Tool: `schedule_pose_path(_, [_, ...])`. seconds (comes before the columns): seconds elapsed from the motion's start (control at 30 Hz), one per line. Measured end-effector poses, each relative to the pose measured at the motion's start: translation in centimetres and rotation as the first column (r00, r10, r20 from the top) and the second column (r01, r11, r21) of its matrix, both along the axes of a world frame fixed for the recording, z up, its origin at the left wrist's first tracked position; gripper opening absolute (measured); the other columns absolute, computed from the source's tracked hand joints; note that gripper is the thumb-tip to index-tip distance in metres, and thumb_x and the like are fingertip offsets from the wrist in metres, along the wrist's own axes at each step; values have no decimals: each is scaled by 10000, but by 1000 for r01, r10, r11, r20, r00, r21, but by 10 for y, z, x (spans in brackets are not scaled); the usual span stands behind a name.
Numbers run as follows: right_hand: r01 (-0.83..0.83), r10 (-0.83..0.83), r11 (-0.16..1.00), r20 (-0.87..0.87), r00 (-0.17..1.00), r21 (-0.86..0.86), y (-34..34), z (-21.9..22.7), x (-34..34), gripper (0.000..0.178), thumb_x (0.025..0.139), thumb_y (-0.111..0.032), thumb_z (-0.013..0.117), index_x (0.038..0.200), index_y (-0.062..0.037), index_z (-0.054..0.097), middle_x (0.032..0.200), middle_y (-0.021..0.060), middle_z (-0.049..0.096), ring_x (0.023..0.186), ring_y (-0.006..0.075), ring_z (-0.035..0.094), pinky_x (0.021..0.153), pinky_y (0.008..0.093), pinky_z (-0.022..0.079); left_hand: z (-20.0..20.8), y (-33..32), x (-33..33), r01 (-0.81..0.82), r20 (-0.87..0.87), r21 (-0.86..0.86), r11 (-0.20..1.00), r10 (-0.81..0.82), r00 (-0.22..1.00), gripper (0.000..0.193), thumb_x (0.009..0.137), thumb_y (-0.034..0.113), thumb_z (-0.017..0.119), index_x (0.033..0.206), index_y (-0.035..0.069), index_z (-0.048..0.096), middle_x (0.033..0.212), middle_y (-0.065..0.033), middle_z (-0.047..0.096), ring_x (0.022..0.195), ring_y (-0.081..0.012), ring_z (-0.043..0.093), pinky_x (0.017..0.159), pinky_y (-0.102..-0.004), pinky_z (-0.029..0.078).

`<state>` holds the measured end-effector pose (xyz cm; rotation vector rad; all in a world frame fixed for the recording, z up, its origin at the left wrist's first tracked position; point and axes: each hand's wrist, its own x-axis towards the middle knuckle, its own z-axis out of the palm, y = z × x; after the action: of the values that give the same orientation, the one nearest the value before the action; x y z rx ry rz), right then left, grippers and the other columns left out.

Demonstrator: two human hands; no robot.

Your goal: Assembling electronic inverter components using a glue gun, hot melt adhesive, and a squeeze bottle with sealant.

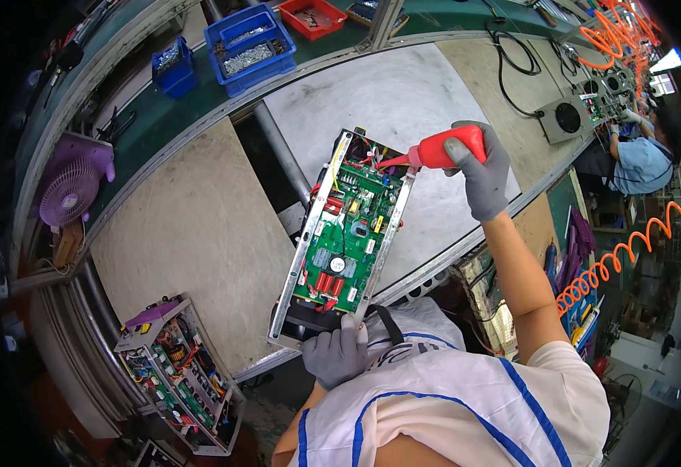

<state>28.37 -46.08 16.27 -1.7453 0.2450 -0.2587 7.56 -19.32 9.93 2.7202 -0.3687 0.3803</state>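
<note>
In front of me an open metal chassis (393, 233) lies slantwise over the bench, with a green circuit board (354, 253) inside it. Red and white parts and coloured wires sit on the board. My right hand (484, 167), in a grey glove, is wrapped round a red squeeze bottle (451, 148). The bottle's thin nozzle reaches over the chassis's far end, near some wires; whether the tip touches anything is too small to tell. At the chassis's near end, my gloved left hand (336, 354) grips its edge with curled fingers.
Blue bins (249, 58) of small metal parts and a red tray (312, 17) stand on the far shelf. A purple fan (70, 191) is at the left. Another open unit (177, 373) stands lower left. An orange coiled hose (628, 249) hangs at the right; beyond works another person (644, 159).
</note>
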Motion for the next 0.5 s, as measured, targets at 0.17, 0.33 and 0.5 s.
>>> schedule_pose_path(0.17, [-15,16,999,20,1000,-52,2,3,-1,376,812,-183,760,1095,7,600,870,83,649,664,117,613,568,253,517,1,1,-2,19,-28,11,1000,-19,999,264,759,272,719,936,82,671,572,-20,490,538,-216,478,550,-386,346])
schedule_pose_path(0.33, [-40,46,989,40,998,-143,4,3,-1,382,812,-193,767,1095,4,601,878,78,652,672,118,611,583,255,514,0,2,-1,22,-22,0,1000,-22,1000,242,765,278,713,902,87,654,580,-23,496,545,-224,486,550,-395,348])
schedule_pose_path(0.5, [-14,29,988,91,995,-157,2,4,-2,391,812,-192,768,1105,1,597,883,78,650,684,119,613,589,256,516,1,1,-2,4,-36,-22,1000,-5,999,243,767,281,715,895,85,651,583,-28,501,552,-228,492,562,-398,354])
